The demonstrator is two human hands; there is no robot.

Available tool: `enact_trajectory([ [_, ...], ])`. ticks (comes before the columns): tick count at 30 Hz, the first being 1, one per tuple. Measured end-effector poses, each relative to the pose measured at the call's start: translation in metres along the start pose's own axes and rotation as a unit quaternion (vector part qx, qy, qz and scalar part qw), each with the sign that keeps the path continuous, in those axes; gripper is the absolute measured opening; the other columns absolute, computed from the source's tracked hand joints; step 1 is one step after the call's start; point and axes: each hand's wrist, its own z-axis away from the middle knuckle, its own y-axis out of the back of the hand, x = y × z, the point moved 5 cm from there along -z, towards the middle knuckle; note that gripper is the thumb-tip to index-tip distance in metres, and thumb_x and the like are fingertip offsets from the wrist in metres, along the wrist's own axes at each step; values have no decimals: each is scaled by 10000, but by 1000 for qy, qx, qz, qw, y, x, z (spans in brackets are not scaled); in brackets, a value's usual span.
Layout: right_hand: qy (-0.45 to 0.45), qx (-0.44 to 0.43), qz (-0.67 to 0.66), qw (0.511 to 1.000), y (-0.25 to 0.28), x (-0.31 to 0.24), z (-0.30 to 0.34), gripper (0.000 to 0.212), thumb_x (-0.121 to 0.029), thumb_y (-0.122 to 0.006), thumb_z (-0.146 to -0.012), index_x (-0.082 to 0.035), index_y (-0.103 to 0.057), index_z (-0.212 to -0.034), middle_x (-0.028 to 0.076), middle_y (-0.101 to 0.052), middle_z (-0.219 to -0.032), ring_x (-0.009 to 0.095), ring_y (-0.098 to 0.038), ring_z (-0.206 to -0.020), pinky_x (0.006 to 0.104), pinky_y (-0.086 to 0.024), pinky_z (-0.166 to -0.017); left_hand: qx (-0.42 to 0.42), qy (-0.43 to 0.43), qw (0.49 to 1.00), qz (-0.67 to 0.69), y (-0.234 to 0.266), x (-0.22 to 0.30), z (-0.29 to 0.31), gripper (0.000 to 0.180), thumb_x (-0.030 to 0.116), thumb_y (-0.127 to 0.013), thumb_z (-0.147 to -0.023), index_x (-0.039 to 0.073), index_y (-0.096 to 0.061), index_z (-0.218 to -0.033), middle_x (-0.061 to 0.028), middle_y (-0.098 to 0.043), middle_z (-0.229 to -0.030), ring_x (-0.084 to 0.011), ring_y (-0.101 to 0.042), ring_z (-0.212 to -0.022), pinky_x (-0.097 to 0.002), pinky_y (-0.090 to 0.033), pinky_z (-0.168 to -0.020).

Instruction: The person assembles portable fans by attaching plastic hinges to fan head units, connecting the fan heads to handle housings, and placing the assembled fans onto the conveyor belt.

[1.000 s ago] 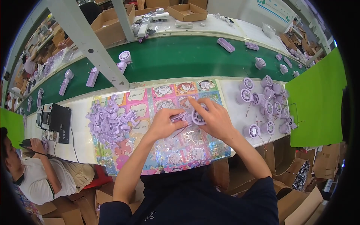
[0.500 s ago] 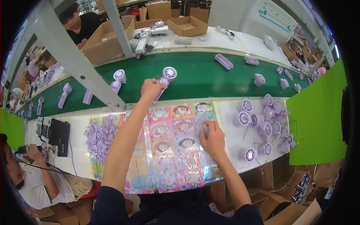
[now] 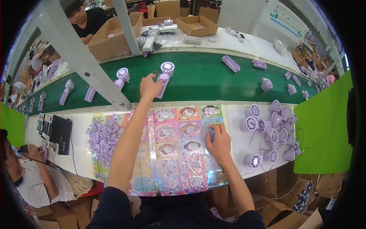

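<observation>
A light purple handheld fan (image 3: 164,82) with a round head lies on the green conveyor belt, its handle pointing toward me. My left hand (image 3: 150,86) is right beside the handle, fingers apart, the thumb side touching or very close to it. My right hand (image 3: 219,144) rests on the right part of a colourful printed shiny sheet (image 3: 166,131). Its fingers are bent round a small greyish thing that I cannot make out. To the left of my left forearm, a heap of small purple plastic pieces (image 3: 103,139) lies on the sheet.
Several purple fan heads with wires (image 3: 272,135) stand at the right, before a green panel (image 3: 324,126). More fans and purple shells (image 3: 230,63) lie along the belt (image 3: 198,76). A grey metal post (image 3: 84,68) crosses at left. Two co-workers sit nearby.
The fan has moved slightly left and now lies on the belt. My left hand has shifted left and loosened from its handle. My right hand stays on the sheet.
</observation>
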Motion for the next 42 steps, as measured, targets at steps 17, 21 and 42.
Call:
enact_trajectory([
  [17, -100, 247, 100, 959, 34, 21, 15, 393, -50, -693, -771, -32, -614, -1156, 175, -560, -1198, 375, -511, -1150, 506, -390, -990, -82, -355, 928, -80, 89, 3, 222, 222, 119, -724, -811, 58, -689, -1021, -131, -652, -930, -332, -633, -893, -449, -501, -808],
  [21, -179, 335, 168, 910, 48, 37, 19, 636, -97, -726, -781, -40, -515, -1379, 214, -504, -1316, 409, -421, -1293, 541, -311, -1102, -56, -408, 911, -27, 47, 13, 247, 106, 99, -691, -822, 57, -650, -910, -96, -615, -803, -318, -630, -755, -431, -505, -691],
  [42, 221, -294, -150, 918, 26, -54, -53, 672, -312, -861, -700, -100, -631, -1295, 141, -656, -1164, 354, -564, -1169, 464, -419, -1062, -44, -359, 931, -45, 48, 12, 245, 107, 104, -689, -793, 49, -610, -837, -96, -596, -785, -300, -624, -759, -423, -503, -687],
])
